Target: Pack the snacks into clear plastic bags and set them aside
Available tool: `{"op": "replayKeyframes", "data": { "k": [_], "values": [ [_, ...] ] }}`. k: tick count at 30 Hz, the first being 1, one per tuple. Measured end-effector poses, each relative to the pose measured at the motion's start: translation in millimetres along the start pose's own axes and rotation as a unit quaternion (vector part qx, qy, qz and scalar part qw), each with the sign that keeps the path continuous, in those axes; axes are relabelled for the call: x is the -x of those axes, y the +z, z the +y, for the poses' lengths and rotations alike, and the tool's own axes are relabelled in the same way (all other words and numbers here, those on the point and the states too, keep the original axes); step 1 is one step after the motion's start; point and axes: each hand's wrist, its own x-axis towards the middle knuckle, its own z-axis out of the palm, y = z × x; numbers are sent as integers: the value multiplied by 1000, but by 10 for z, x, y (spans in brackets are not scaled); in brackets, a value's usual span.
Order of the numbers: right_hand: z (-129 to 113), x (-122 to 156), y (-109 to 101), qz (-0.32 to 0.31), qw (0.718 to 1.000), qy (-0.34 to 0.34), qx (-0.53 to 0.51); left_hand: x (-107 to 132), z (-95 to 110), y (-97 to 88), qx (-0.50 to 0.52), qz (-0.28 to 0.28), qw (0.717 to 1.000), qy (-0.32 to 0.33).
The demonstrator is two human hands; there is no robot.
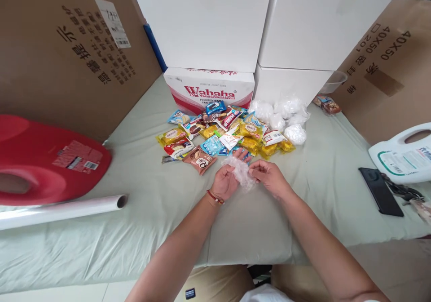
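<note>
I hold the crumpled clear plastic in my left hand and pinch it with my right hand. It's between them, touching both, on my side of the snack pile. I see no long side. Green cloth gives room from the pile toward me.

Red jug beside a white roll, Wahaha carton, black phone near a white bottle
</note>
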Motion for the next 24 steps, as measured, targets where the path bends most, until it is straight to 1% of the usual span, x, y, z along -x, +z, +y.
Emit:
{"op": "replayKeyframes", "data": {
  "k": [2,4,5,6,8,11,13,15,17,20,23,24],
  "values": [
    [42,-12,-20,27,998,1,-57,0,-21,-7,-32,27,999,2],
    [45,-8,-53,65,994,-19,-86,-8,-47,-12,-70,65,995,12],
    [42,4,-70,71,992,-22,-103,-13,-58,-14,-86,83,993,15],
    [42,20,-86,67,990,-17,-125,-18,-67,-17,-95,96,991,16],
    [57,55,-115,36,982,17,-183,-24,-69,-23,-95,108,990,13],
    [110,93,-161,-9,960,83,-268,-17,-37,-23,-69,103,992,14],
    [142,105,-192,-15,947,103,-303,-5,-8,-13,-63,96,993,5],
    [155,110,-216,-10,940,106,-325,9,14,1,-72,87,994,-13],
    [156,110,-226,-11,938,102,-331,23,23,10,-84,76,993,-35],
    [172,100,-208,-27,946,100,-308,40,21,9,-98,67,991,-56],
    [221,90,-175,-51,962,92,-252,39,5,13,-124,83,988,-43],
    [236,93,-167,-41,971,78,-220,34,-4,18,-132,94,986,-35]
  ]
}}
